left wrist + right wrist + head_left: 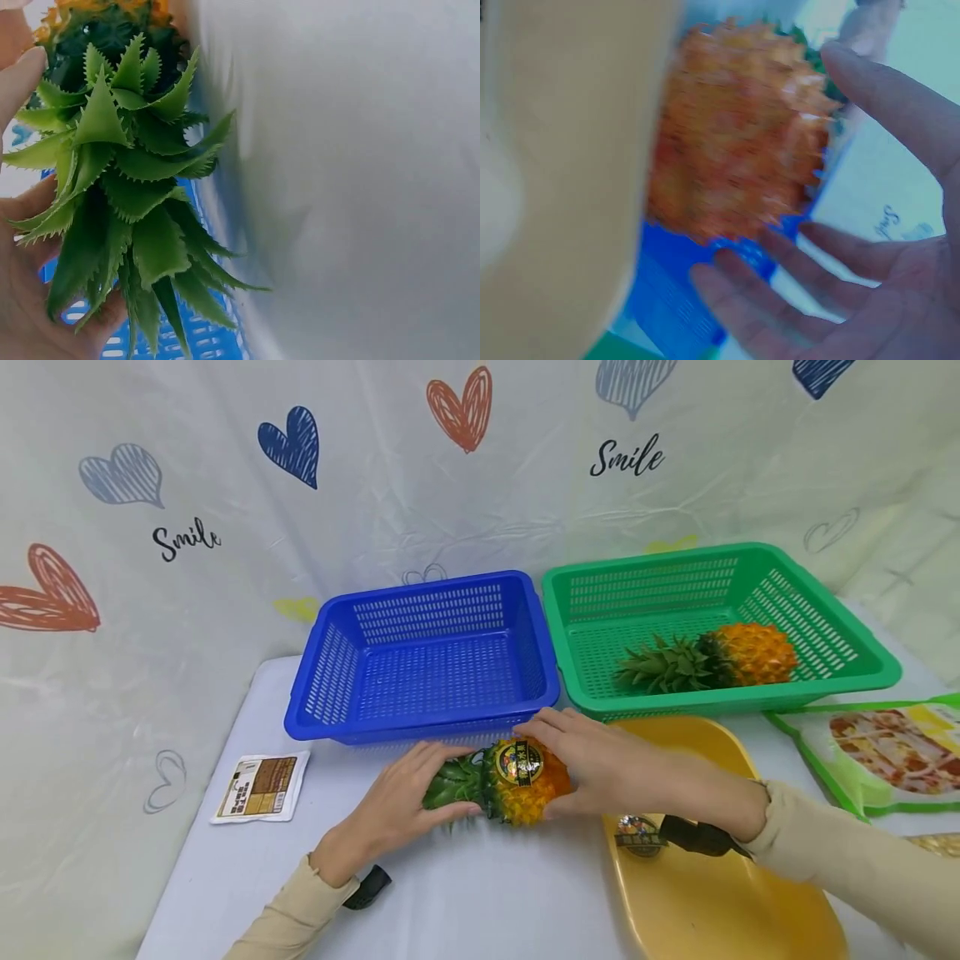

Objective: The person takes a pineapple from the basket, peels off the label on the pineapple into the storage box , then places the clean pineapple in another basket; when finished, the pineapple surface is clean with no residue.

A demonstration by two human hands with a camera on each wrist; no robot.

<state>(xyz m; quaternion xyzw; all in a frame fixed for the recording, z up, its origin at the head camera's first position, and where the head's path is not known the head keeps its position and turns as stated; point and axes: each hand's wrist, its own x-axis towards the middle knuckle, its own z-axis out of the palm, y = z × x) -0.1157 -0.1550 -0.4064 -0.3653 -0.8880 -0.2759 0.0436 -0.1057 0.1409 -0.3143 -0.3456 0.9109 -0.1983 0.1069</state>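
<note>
A pineapple [525, 781] with a green leafy crown and a round black-and-gold label lies sideways in front of the blue basket in the head view. My left hand [401, 797] grips it at the crown end, thumb on the near side and fingers on the far side. Leaves [139, 195] hide part of those fingers in the left wrist view. Around the orange base end [739, 127], my right hand [870, 277] is spread, its fingers extended and thumb apart. Whether the right fingertips touch the fruit is hard to tell.
Behind the hands stand a blue basket [311, 727] and a green basket [873, 672] with another pineapple [753, 653] in it. A yellow basin [712, 902] sits under the right forearm. A small packet [261, 787] lies left; a green-edged bag [892, 747] lies right.
</note>
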